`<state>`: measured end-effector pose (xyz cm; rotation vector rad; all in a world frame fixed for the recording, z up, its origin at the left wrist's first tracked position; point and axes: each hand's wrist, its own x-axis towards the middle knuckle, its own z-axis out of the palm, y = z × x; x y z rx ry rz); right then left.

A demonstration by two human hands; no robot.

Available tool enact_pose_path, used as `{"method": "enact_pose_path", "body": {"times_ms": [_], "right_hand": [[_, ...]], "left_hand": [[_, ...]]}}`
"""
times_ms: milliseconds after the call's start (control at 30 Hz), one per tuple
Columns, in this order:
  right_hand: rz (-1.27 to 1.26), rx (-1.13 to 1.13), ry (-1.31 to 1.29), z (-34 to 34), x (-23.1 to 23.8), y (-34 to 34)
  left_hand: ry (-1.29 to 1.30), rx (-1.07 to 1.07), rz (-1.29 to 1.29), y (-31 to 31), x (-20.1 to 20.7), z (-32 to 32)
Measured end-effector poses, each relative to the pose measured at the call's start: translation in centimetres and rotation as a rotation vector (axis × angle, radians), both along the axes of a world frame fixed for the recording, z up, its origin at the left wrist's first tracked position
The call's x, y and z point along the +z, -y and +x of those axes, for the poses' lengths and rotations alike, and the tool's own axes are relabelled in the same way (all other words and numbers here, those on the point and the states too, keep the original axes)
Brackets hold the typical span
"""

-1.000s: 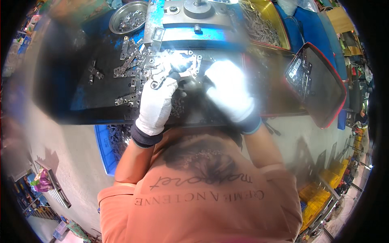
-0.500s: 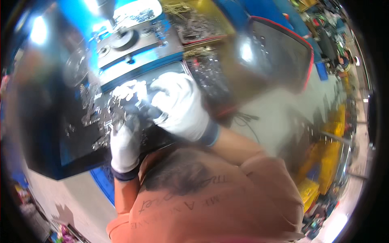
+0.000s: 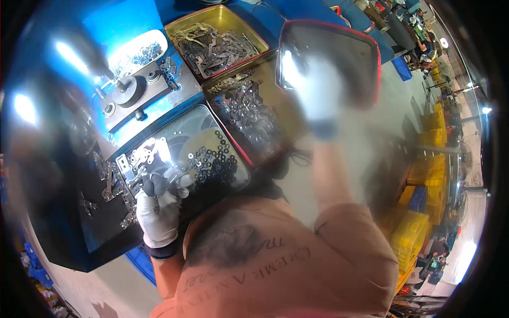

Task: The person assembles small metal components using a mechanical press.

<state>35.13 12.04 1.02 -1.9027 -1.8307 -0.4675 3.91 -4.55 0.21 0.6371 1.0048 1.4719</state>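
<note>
My left hand [image 3: 157, 208], in a white glove with darkened fingertips, rests at the near edge of a shallow steel tray [image 3: 175, 139]. Its fingers are curled around a small flat metal plate [image 3: 142, 176], with more punched plates lying around it. Dark washers [image 3: 212, 161] are heaped in the tray just to its right. My right hand [image 3: 318, 93], also in a white glove, is raised and stretched far to the right. It is heavily blurred over the near edge of a dark red-rimmed tray [image 3: 366, 47]. What it holds cannot be made out.
Two gold tins of metal parts, one at the back [image 3: 217, 40] and one nearer [image 3: 249, 114], stand between the steel tray and the red-rimmed tray. A blue press with round steel tooling [image 3: 127, 91] is behind the left hand. Yellow crates [image 3: 419, 212] stand on the floor at right.
My right hand has left the pile of parts beside the left hand and swung up and right toward the red-rimmed tray. My view has turned right. The left hand stays at the plates.
</note>
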Motion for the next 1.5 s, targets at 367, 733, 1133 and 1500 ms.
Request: {"method": "enact_pose_path", "body": {"times_ms": [367, 733, 1133, 1500], "right_hand": [[-0.137, -0.035, 0.007, 3.9, -3.3, -0.7], [-0.095, 0.328, -0.245, -6.2, 0.9, -0.3], [-0.681, 0.426, -0.859, -5.1, 0.3, 2.3], [-1.471, 0.738, -1.69, -18.0, 3.3, 7.1]], "left_hand": [[0.168, -0.031, -0.02, 0.1, -1.2, -1.1], [0.035, 0.074, 0.067, -0.9, -2.6, -1.2], [0.218, 0.112, 0.054, -0.6, -1.8, -1.8], [0.351, 0.243, 0.127, -2.0, -2.9, -1.1]]}}
